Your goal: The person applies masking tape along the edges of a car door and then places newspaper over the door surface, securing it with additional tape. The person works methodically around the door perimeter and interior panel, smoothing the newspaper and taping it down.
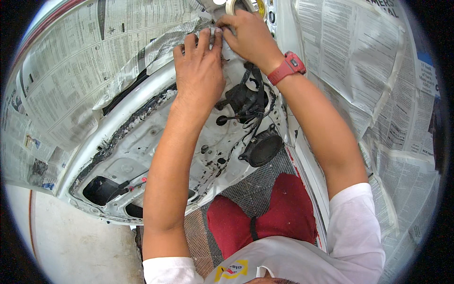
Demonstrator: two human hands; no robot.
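Note:
My left hand (201, 66) lies over the top corner of a stripped white car door (165, 125), fingers apart and tips pressing the edge of the newspaper sheet (137, 35). Close beside it, my right hand (250, 38) has its fingers bent and closed. A cream roll of masking tape (230, 6) shows at those fingers, partly covered by the hand. Between the two hands a small pale scrap (213, 30) shows by the left fingertips; whether it is tape or paper I cannot tell.
A round black speaker (263, 147) and loose dark wiring (257, 99) sit on the door's inner side. More newspaper (350, 52) covers the bodywork to the right. My red-trousered knees (236, 215) are close below the door, over a patterned mat (196, 236).

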